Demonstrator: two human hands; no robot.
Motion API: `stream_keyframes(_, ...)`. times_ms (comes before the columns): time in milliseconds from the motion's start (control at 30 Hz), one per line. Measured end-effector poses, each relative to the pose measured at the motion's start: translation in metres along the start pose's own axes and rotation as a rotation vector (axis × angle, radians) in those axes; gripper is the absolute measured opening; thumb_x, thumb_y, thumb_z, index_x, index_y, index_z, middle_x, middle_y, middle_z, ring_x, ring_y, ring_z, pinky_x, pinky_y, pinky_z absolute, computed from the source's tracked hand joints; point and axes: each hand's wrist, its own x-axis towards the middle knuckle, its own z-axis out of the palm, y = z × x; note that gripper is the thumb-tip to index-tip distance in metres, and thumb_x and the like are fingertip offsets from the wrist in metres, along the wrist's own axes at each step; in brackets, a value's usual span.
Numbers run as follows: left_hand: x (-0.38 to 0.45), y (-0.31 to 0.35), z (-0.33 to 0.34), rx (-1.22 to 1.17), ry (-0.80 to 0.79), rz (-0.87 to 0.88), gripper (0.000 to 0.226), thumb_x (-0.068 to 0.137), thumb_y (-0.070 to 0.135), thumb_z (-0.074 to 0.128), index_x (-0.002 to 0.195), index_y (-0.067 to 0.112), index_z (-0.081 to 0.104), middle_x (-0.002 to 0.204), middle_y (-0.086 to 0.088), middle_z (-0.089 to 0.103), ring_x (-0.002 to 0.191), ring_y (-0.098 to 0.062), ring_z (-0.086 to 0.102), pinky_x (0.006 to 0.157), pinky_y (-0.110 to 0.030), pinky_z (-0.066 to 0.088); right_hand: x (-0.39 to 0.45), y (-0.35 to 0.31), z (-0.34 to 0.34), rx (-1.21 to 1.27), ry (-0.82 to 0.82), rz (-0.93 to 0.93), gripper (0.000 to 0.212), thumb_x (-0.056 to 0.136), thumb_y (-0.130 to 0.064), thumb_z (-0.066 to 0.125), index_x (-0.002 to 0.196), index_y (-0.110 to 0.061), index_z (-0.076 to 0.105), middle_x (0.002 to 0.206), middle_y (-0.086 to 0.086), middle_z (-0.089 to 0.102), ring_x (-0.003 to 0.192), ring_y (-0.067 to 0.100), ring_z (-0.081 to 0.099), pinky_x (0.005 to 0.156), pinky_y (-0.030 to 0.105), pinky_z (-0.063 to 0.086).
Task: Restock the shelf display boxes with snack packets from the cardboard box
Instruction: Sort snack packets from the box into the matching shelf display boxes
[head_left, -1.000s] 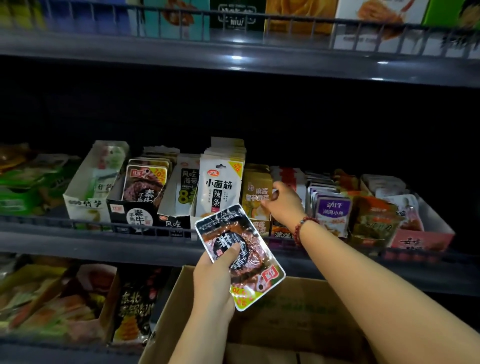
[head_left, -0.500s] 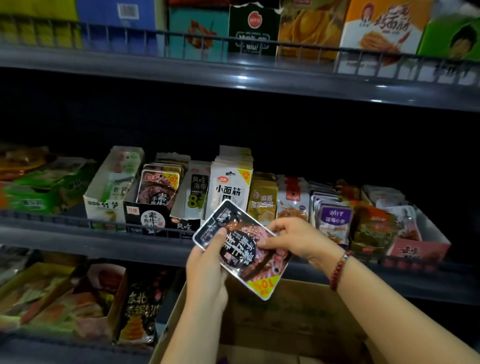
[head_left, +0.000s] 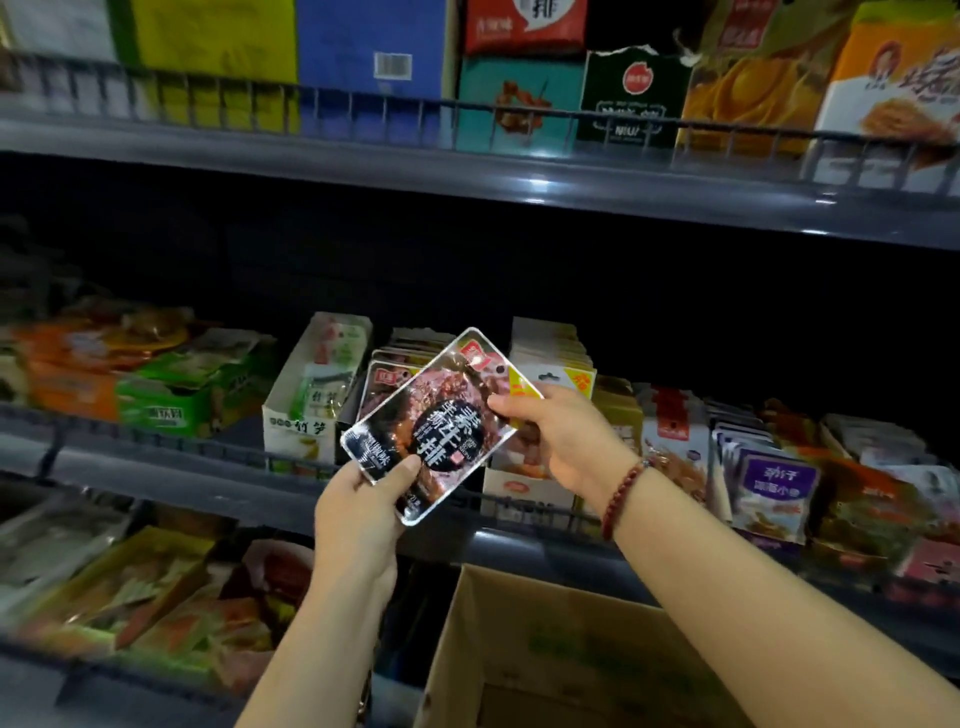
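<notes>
A dark snack packet (head_left: 439, 421) with a clear rim is held tilted in front of the middle shelf. My left hand (head_left: 363, 512) pinches its lower left corner with the thumb on the front. My right hand (head_left: 563, 441) grips its right edge; a red bead bracelet circles that wrist. Right behind the packet stands a black display box (head_left: 347, 423) holding matching packets (head_left: 387, 374). The open cardboard box (head_left: 519, 644) sits below my arms at the bottom of the view.
The middle shelf carries a row of display boxes behind a wire rail (head_left: 218, 452): a white box (head_left: 306, 395) to the left, white and yellow packets (head_left: 558, 358) and purple packets (head_left: 774, 483) to the right. The upper shelf (head_left: 467, 176) holds tall cartons. Lower shelf packets (head_left: 135, 587) lie at left.
My right hand left the shelf boxes and took the packet's right edge. Both hands then lifted and turned the packet up in front of the black display box.
</notes>
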Motion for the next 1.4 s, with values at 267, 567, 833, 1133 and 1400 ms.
stream_keyframes(267,0.055,-0.032,-0.021,0.875,0.110,0.621,0.051,0.094,0.011,0.058,0.143,0.008,0.044,0.147,-0.008,0.044,0.135,-0.022,0.040,0.108,-0.034,0.035,0.068,-0.017,0.053,-0.377,0.312,-0.437,0.022,0.088,-0.020,0.067,0.074,-0.030,0.054,0.077,-0.013,0.061,0.074,0.006,0.060,0.068,0.025,0.052)
stream_keyframes(567,0.082,-0.070,-0.035,1.364,-0.062,0.873,0.091,0.070,0.004,0.075,0.149,0.007,0.030,0.155,-0.017,0.031,0.141,-0.034,0.033,0.105,-0.051,0.038,0.120,0.006,0.089,-0.805,0.224,-0.429,0.012,0.092,-0.022,0.060,0.103,-0.019,0.064,0.087,-0.005,0.062,0.076,0.011,0.056,0.062,0.022,0.041)
stream_keyframes(833,0.077,-0.068,-0.034,1.350,-0.097,0.775,0.081,0.085,0.005,0.060,0.154,0.012,0.019,0.161,-0.011,0.010,0.149,-0.027,0.012,0.114,-0.047,0.028,0.110,0.048,0.089,-0.774,0.141,-0.274,0.042,0.092,-0.019,0.061,0.132,-0.021,0.046,0.119,-0.001,0.059,0.096,0.013,0.058,0.080,0.027,0.050)
stream_keyframes(1133,0.020,-0.041,-0.016,1.181,-0.146,0.796,0.052,0.093,0.012,0.055,0.144,0.014,0.044,0.154,-0.009,0.033,0.138,-0.023,0.038,0.101,-0.036,0.041,0.015,0.045,0.041,-0.740,0.040,-0.370,0.045,0.092,-0.016,0.059,0.135,-0.021,0.046,0.121,-0.004,0.055,0.110,0.008,0.053,0.100,0.030,0.046)
stream_keyframes(1400,-0.076,-0.039,0.003,0.982,-0.389,0.817,0.024,0.090,0.006,0.055,0.108,0.014,0.069,0.105,0.006,0.061,0.095,0.004,0.050,0.086,0.002,0.034,-0.110,0.052,-0.049,-0.927,-0.028,-0.395,0.033,0.090,-0.024,0.062,0.120,-0.033,0.053,0.101,-0.020,0.052,0.095,-0.005,0.051,0.078,0.013,0.046)
